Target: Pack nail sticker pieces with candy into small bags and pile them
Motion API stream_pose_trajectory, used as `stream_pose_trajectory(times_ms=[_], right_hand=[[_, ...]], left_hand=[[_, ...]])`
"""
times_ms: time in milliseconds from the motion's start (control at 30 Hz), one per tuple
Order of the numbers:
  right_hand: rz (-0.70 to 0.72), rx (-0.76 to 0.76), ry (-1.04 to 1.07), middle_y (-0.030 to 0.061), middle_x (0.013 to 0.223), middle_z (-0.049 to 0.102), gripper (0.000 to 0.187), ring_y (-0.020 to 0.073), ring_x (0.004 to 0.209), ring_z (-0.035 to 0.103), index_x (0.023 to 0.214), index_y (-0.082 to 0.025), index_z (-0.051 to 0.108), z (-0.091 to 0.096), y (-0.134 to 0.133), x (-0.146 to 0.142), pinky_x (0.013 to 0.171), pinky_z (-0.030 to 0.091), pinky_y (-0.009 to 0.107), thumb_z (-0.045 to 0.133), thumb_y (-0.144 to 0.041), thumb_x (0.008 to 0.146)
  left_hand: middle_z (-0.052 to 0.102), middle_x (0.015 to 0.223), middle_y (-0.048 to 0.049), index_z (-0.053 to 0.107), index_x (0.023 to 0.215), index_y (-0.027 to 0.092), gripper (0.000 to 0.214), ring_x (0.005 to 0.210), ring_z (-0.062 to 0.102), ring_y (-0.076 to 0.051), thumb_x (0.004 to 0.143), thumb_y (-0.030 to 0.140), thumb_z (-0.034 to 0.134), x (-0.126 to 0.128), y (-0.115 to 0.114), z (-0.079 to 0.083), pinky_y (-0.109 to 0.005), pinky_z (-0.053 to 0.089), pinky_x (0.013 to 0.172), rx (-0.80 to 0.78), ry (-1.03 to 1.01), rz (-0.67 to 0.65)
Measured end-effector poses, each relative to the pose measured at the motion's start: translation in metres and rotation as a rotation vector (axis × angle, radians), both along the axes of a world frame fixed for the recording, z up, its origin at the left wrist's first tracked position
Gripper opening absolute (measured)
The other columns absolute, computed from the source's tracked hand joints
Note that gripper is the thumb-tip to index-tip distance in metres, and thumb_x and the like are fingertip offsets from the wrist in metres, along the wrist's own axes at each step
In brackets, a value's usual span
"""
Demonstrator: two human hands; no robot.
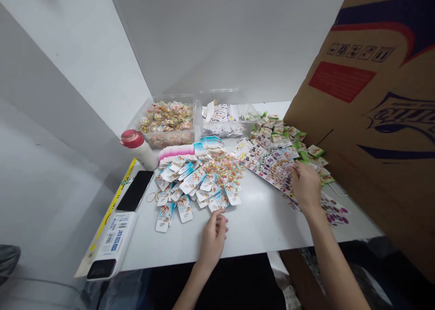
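My right hand [306, 185] is closed in a pinch at the right side of fanned printed sticker sheets [260, 160], its fingertips partly hidden behind the hand. A small card with a blue edge and a hand picture [288, 154] shows just beyond those fingers. My left hand [215, 233] rests near the table's front edge, fingers loosely curled and nothing visible in them. Its fingertips are just below a loose heap of small blue-and-white folded cards [193, 179]. Behind that heap lies a pile of small clear packets with colourful bits [224, 167].
Two clear plastic tubs, one with colourful packets [166, 117] and one with printed sheets [222, 115], stand at the back. Stacked cards [176, 152], a red-lidded bottle [142, 151], a phone [136, 191] and a white device [113, 242] sit left. Small green-and-white boxes [314, 151] adjoin a large carton [374, 119].
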State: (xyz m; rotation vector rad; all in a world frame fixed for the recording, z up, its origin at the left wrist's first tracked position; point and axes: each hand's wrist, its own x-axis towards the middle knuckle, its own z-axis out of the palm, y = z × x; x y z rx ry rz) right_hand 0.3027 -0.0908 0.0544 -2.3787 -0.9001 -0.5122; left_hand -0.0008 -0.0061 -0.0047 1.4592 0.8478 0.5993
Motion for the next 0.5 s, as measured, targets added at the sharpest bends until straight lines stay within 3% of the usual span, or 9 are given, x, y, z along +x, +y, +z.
stream_pose_trajectory(times_ms=[100,167,233,300,367,433,500], right_hand=[[0.048,0.233,0.067,0.0113,0.089,0.067,0.029,0.0264,0.086,0.059,0.099,-0.016,0.063,0.023,-0.003,-0.029,0.080,0.045,0.039,0.049,-0.040,0.091],[0.156,0.414,0.330,0.0040,0.076,0.064,0.042,0.0220,0.070,0.060,0.119,-0.020,0.053,0.040,-0.003,-0.061,0.065,0.049,0.034,0.058,-0.045,0.086],[0.392,0.530,0.675,0.0017,0.077,0.064,0.052,0.0207,0.069,0.064,0.126,-0.024,0.043,0.053,-0.002,-0.096,0.060,0.051,0.031,0.064,-0.044,0.082],[0.533,0.501,0.883,0.0005,0.075,0.064,0.040,0.0183,0.067,0.064,0.114,-0.025,0.049,0.061,0.000,-0.126,0.057,0.052,0.027,0.067,-0.041,0.081],[0.629,0.414,1.026,0.0023,0.079,0.066,0.028,0.0173,0.071,0.065,0.103,-0.023,0.057,0.063,0.001,-0.146,0.058,0.052,0.026,0.068,-0.039,0.082],[0.727,0.328,1.106,0.0053,0.096,0.069,0.029,0.0189,0.083,0.066,0.105,-0.023,0.062,0.064,0.001,-0.155,0.069,0.054,0.028,0.070,-0.037,0.081],[0.827,0.252,1.074,0.0060,0.107,0.067,0.036,0.0207,0.094,0.064,0.113,-0.026,0.064,0.066,0.000,-0.157,0.078,0.053,0.030,0.073,-0.033,0.079]], left_hand=[[0.063,0.090,-0.0064,0.058,0.110,0.019,0.029,0.073,0.062,-0.017,0.093,0.040,0.047,-0.002,-0.002,0.007,-0.026,0.050,0.060,0.010,0.009,-0.002],[0.066,0.095,-0.0072,0.055,0.118,0.021,0.033,0.080,0.063,-0.018,0.091,0.038,0.054,-0.004,-0.006,0.020,-0.030,0.052,0.070,0.052,-0.018,-0.046],[0.066,0.109,-0.0088,0.041,0.136,0.024,0.055,0.095,0.063,-0.021,0.086,0.035,0.062,-0.004,-0.012,0.036,-0.035,0.051,0.084,0.108,-0.117,-0.136],[0.063,0.121,-0.0098,0.023,0.147,0.027,0.082,0.108,0.059,-0.023,0.081,0.031,0.071,-0.001,-0.016,0.055,-0.038,0.047,0.094,0.141,-0.213,-0.194],[0.061,0.124,-0.0093,0.022,0.149,0.028,0.082,0.107,0.060,-0.023,0.082,0.030,0.069,0.001,-0.018,0.072,-0.037,0.048,0.094,0.131,-0.204,-0.138],[0.064,0.120,-0.0091,0.041,0.141,0.026,0.059,0.100,0.063,-0.023,0.086,0.031,0.064,0.003,-0.015,0.085,-0.036,0.052,0.089,0.110,-0.158,-0.059],[0.068,0.110,-0.0085,0.061,0.121,0.022,0.035,0.095,0.065,-0.023,0.087,0.032,0.063,0.001,-0.009,0.096,-0.035,0.053,0.085,0.133,-0.149,-0.003]])
